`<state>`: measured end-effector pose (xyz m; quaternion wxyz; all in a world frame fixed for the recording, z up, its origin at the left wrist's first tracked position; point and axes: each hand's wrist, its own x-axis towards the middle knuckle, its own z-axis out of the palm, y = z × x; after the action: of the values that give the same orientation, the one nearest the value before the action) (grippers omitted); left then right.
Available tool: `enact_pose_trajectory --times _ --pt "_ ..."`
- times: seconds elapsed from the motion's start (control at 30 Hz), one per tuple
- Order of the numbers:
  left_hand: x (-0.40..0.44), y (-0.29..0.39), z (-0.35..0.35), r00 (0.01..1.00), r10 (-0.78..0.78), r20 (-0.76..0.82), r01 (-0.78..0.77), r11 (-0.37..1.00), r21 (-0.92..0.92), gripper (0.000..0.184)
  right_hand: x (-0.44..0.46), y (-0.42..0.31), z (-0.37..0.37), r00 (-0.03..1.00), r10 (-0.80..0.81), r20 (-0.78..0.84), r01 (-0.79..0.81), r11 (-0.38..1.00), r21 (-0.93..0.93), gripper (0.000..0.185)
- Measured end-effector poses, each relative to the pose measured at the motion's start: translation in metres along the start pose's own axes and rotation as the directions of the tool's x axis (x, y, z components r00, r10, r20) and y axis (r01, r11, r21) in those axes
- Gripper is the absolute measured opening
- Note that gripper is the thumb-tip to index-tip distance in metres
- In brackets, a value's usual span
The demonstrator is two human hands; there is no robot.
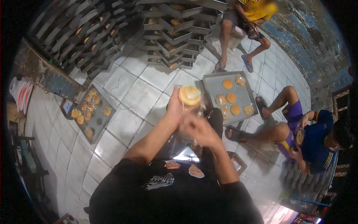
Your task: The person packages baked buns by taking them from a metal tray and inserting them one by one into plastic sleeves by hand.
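Observation:
My left hand (173, 108) is closed around a round, pale yellow bun (189, 95) and holds it up in front of me. Clear plastic shows around the bun, apparently a bag. Just below it my right hand (197, 128) is smeared by motion, close to the lower part of the plastic. Its fingers are too blurred to show whether they grip anything. On my lap lies shiny clear plastic (182, 151), partly hidden behind my forearms.
A metal tray (213, 84) to the right bears several buns, some wrapped. Another tray (100, 130) at left holds topped buns. Stacked trays (171, 37) stand at the back. One person in a yellow shirt (255, 10) and another in a blue shirt (317, 140) sit nearby.

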<state>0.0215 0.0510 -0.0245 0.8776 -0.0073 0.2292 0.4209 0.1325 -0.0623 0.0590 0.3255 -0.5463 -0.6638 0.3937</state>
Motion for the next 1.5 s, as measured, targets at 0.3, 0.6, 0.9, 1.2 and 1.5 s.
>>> enact_pose_trajectory --times 0.3,0.6,0.9,1.2,1.5 --pt "-0.075 0.014 0.008 0.995 -0.065 0.079 0.051 0.985 0.167 0.059 0.006 0.001 -0.002 0.752 -0.398 -0.526 0.125 0.869 -0.479 0.018" --pt "-0.046 0.019 -0.005 0.926 0.298 0.231 -0.372 0.614 0.697 0.039 0.026 0.038 -0.021 0.878 0.310 -0.365 -0.248 0.946 0.208 0.020" --pt "-0.035 0.034 0.010 0.794 0.594 0.129 -0.418 0.380 0.826 0.019 0.050 0.042 -0.042 0.860 0.311 -0.404 -0.174 0.924 0.340 0.036" --pt "-0.051 0.023 -0.085 0.888 0.456 0.053 -0.238 0.360 0.902 0.021 -0.018 0.096 0.029 0.788 0.614 0.049 -0.436 0.499 0.749 0.024" --pt "-0.024 0.010 -0.026 0.884 0.369 0.286 -0.418 0.351 0.838 0.053 0.002 0.133 -0.043 0.736 0.379 -0.561 -0.372 0.919 0.132 0.024"
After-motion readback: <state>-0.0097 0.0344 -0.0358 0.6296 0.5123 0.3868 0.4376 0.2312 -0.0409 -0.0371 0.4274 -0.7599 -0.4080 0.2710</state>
